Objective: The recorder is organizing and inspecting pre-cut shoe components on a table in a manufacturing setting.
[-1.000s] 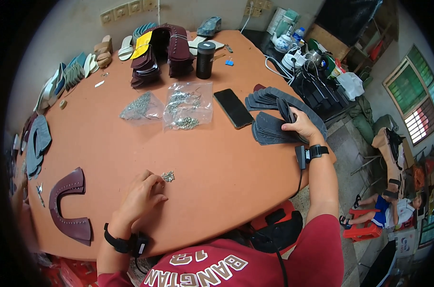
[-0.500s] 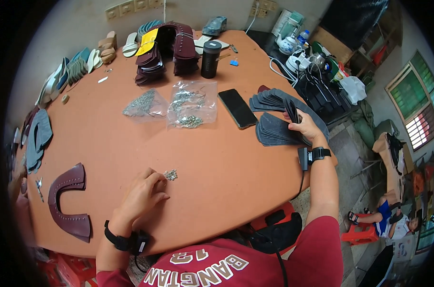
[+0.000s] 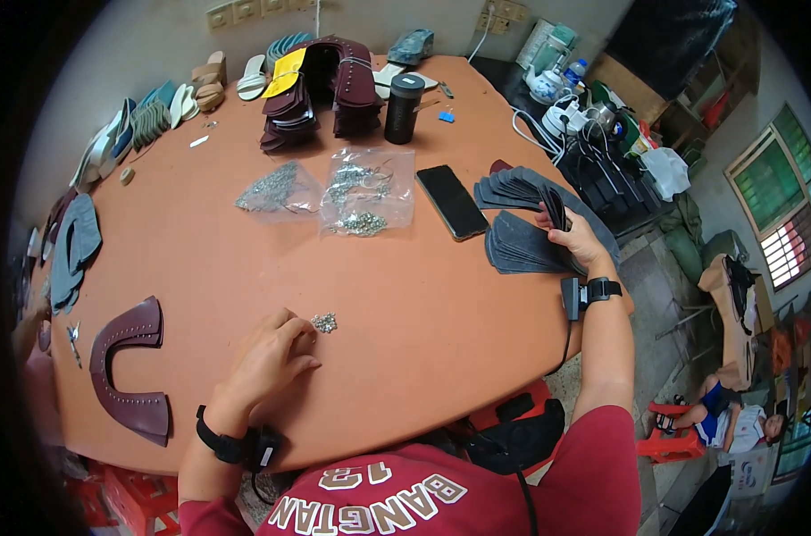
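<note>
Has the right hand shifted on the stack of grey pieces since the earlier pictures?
No. The right hand stays on the grey stack, just right of the black phone, as before.

Tabletop [image 3: 423, 304] bare across the middle, between left hand [image 3: 267, 357] and right hand [image 3: 573, 237]: open passage. Far side blocked by clear bags of metal fittings [image 3: 365, 192], black phone [image 3: 452, 202], dark cup [image 3: 403, 107], stacked maroon leather pieces [image 3: 321, 89].

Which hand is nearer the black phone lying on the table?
Right. The right hand grips grey pieces just right of the phone; the left hand rests far down-left, by a small metal cluster.
</note>
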`<state>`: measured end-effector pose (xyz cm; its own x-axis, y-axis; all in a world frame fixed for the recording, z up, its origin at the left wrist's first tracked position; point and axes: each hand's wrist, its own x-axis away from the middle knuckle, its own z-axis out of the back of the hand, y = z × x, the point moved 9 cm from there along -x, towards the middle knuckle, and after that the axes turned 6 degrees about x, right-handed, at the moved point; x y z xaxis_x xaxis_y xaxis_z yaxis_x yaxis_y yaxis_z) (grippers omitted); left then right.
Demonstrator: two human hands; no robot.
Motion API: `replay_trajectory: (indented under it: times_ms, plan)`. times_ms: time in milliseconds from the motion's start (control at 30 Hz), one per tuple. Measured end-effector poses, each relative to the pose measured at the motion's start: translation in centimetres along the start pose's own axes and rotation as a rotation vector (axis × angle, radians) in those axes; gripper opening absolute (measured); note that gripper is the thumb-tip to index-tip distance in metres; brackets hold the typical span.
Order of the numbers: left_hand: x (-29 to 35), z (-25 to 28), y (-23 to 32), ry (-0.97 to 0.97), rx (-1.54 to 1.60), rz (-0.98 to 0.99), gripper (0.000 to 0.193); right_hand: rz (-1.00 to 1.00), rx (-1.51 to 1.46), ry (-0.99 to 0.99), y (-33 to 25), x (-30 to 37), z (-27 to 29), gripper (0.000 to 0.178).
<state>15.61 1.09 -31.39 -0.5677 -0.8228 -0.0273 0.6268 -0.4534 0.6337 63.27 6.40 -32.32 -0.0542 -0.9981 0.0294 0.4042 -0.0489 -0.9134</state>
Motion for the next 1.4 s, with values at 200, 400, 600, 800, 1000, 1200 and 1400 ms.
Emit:
replay_trajectory:
  times_ms: [200,400,600,800,1000,1200,1400]
  plan:
    - [-0.1,-0.2,0.0,-0.007,-0.006,0.013,0.035,-0.013,-0.044,0.002,0.6,0.2,0.4,0.056]
    - [-0.2,-0.2,-0.1,-0.016,-0.004,0.005,0.035,0.013,-0.047,0.026,0.1,0.4,0.3,0.066]
    - [-0.1,-0.3,-0.2,-0.008,-0.002,-0.013,0.035,-0.001,-0.026,0.019,-0.3,0.4,0.0,0.071]
    - [-0.1,-0.2,-0.1,-0.018,0.000,-0.014,0.035,0.012,-0.026,0.026,-0.6,0.5,-0.1,0.073]
    - [0.0,-0.3,-0.2,-0.031,0.008,0.007,0.034,-0.039,0.028,0.025,-0.4,0.5,-0.4,0.073]
    - [0.0,-0.3,-0.3,-0.036,0.013,0.004,0.033,-0.005,0.507,0.038,-1.7,-0.2,-1.7,0.092]
    - [0.0,-0.3,-0.2,-0.045,0.020,0.003,0.033,0.034,0.612,0.083,-2.0,-0.1,-1.5,0.088]
